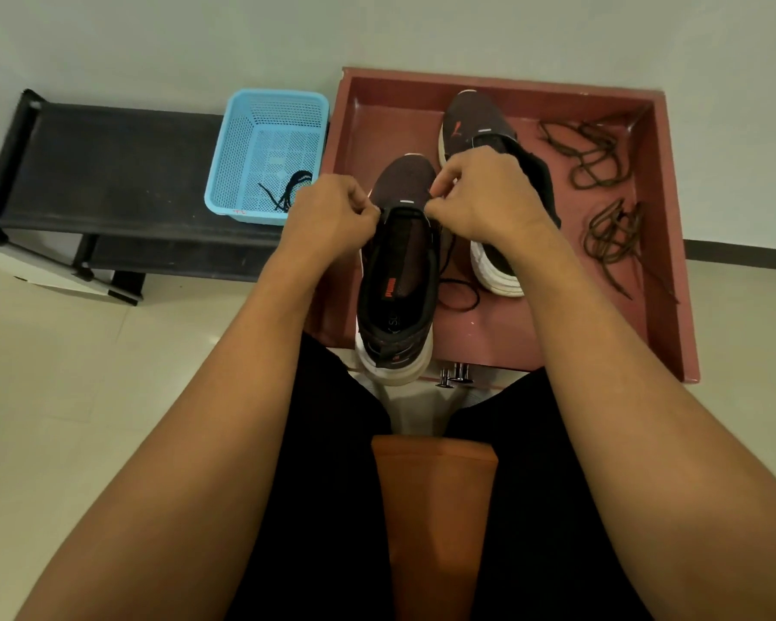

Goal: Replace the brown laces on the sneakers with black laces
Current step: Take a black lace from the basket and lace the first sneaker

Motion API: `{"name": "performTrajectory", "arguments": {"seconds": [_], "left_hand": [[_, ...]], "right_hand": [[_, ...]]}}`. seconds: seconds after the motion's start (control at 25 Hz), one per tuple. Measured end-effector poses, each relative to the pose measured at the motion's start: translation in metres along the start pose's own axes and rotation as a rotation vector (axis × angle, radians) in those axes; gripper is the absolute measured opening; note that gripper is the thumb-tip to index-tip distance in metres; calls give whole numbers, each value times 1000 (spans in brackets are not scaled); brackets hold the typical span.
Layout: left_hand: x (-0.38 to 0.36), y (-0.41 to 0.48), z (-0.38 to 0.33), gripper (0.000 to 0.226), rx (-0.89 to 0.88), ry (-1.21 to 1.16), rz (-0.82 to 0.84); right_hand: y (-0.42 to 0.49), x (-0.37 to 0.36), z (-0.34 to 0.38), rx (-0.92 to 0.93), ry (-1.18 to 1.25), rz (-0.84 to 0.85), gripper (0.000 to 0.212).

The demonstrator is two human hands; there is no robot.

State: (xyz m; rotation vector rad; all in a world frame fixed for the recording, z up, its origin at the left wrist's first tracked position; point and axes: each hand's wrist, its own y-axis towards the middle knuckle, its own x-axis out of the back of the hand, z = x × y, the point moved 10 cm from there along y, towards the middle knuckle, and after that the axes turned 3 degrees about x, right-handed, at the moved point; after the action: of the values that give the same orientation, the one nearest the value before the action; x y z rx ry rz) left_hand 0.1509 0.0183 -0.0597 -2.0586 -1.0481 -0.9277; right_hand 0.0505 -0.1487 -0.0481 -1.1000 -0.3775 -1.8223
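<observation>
Likely limp and light, the black lace (472, 290) was best pinched near its tip, while the left hand (332, 217) held the sneaker (399, 280) in a pinching grip and the right hand (484, 199) pinched the lace.

Dim, soft indoor light; wide-angle bending at edges.

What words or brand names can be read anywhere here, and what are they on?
"PUMA": orange, on the insole of the near sneaker.
"SL": white, lower on that insole; anything after it is hidden.
Red mark on the blue basket rim: too small to read.
Far sneaker: an orange emblem, no readable letters.
</observation>
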Motion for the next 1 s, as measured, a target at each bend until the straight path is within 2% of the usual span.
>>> {"name": "performTrajectory", "arguments": {"seconds": [0.12,0.2,0.32,0.52,0.72,1.0], "left_hand": [[21,-5,-5,32,42,-59,6],[37,-15,-15,39,46,-249,24],[45,-36,-32,34,71,-552,126],[50,-67,-64,29,79,-837,291],[70,-92,-100,29,59,-915,337],[108,-119,-130,29,-6,-944,289]], "right_hand": [[-11,16,0,18,200,-4,8],[-22,25,0,18,336,-8,8],[-37,32,9,12,525,10,6],[-63,60,43,40,689,16,11],[-88,99,68,62,772,-18,12],[-107,137,89,143,785,-41,10]]}}
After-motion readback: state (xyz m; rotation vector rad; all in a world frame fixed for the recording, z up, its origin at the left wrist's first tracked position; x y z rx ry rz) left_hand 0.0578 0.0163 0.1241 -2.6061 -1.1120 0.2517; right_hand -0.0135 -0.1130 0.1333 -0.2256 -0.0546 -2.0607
